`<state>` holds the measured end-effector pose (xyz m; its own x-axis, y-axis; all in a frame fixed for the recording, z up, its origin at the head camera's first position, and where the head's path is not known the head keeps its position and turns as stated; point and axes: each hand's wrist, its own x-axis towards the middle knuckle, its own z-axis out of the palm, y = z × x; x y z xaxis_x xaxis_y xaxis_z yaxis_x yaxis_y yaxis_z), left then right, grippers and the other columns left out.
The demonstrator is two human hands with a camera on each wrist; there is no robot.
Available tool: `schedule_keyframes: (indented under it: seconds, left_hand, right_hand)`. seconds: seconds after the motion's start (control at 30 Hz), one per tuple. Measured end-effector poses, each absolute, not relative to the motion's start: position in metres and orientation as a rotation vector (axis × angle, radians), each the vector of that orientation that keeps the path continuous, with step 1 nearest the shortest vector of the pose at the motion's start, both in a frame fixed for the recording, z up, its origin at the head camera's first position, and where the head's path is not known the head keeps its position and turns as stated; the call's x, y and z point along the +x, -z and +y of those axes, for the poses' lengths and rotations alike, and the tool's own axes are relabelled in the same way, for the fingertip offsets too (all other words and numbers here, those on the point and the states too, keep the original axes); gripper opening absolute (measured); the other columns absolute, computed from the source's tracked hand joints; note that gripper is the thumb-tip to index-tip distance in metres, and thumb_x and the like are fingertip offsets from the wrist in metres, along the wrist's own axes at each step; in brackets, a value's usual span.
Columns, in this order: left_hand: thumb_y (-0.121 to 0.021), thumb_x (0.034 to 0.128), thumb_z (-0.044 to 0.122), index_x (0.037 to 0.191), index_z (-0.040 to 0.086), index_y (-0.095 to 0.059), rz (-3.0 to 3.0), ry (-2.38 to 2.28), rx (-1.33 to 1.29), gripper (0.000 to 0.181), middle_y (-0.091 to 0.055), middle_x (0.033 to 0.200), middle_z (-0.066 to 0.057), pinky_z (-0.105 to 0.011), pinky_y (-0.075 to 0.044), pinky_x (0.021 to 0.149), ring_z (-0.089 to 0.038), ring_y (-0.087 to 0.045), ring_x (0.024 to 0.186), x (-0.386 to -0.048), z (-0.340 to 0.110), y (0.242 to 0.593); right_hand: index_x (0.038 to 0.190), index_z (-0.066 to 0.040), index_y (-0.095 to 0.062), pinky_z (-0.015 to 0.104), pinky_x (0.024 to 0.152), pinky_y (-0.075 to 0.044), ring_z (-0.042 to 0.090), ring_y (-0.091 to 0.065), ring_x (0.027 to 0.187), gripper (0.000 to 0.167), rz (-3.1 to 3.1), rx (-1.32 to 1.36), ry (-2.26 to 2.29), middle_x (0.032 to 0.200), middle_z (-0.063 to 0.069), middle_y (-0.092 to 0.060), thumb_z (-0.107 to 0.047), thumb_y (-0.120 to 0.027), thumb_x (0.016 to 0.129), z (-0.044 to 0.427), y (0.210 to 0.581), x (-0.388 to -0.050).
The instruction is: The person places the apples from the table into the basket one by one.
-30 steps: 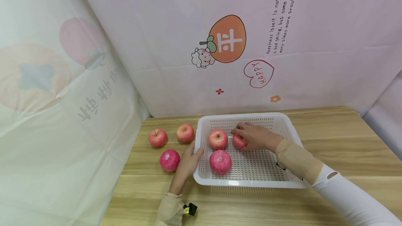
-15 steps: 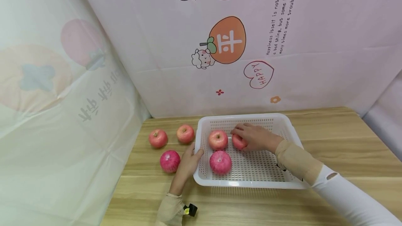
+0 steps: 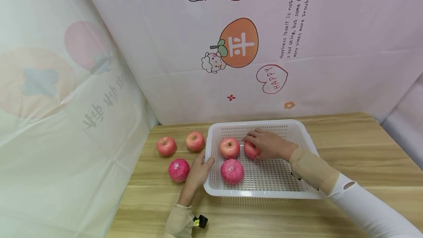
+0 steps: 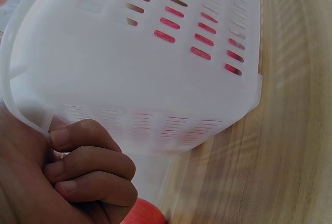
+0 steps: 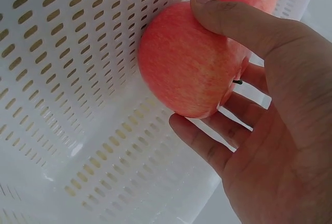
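Note:
Inside the white plastic basket [image 3: 261,194], my right hand [image 3: 269,144] grips a red apple [image 5: 187,63], thumb on one side and fingers curled on the other; its stem faces the palm. My left hand [image 3: 197,172] holds the basket's left rim, with the thumb over the edge and the fingers curled beneath, as the left wrist view [image 4: 88,167] shows of the fingers. Left of the held apple in the basket sit a red apple [image 3: 229,147] and, nearer me, a pink striped apple [image 3: 232,172].
On the wooden table [image 3: 158,208], left of the basket, lie a red apple [image 3: 166,146], another red apple [image 3: 195,141] close to the rim, and a dark pink apple [image 3: 179,170] beside my left hand. A printed white cloth [image 3: 185,94] hangs behind the table.
The apple in my right hand has shifted very slightly left between the first frame and now. Both hands otherwise stay in place, and the camera view has tilted a little.

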<state>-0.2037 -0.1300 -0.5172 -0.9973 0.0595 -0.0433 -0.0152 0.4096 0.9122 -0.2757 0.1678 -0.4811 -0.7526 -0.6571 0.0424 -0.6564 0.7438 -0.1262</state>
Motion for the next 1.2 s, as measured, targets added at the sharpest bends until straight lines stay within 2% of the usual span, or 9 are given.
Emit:
schedule_keyframes:
  seconds: [0.67,0.97,1.2]
  left_hand:
    - [-0.06,0.1029,0.028,0.138,0.0,-0.06,2.57,-1.683,0.052,0.045,-0.074,0.112,-0.026,-0.041,-0.065,0.075,-0.029,-0.077,0.091,-0.204,-0.131,0.518]
    - [-0.059,0.1032,0.028,0.14,0.001,-0.059,2.548,-1.7,0.052,0.045,-0.074,0.115,-0.03,-0.042,-0.065,0.074,-0.034,-0.078,0.092,-0.203,-0.131,0.518]
    - [-0.059,0.1036,0.028,0.141,0.001,-0.058,2.553,-1.689,0.052,0.046,-0.074,0.115,-0.029,-0.042,-0.065,0.075,-0.033,-0.077,0.093,-0.203,-0.13,0.518]
  right_hand:
    - [0.15,-0.014,-0.057,0.057,0.112,-0.051,0.034,-0.056,0.134,0.08,2.897,-1.081,0.189,0.144,0.009,-0.058,-0.03,-0.094,0.081,0.172,0.475,-0.276]
    - [0.148,-0.014,-0.059,0.057,0.113,-0.05,0.036,-0.056,0.137,0.077,2.955,-1.14,0.176,0.146,0.012,-0.06,-0.031,-0.093,0.081,0.179,0.46,-0.269]
    - [0.145,-0.012,-0.062,0.058,0.108,-0.054,0.037,-0.06,0.132,0.074,3.035,-1.182,0.18,0.142,0.014,-0.063,-0.03,-0.094,0.08,0.189,0.447,-0.261]
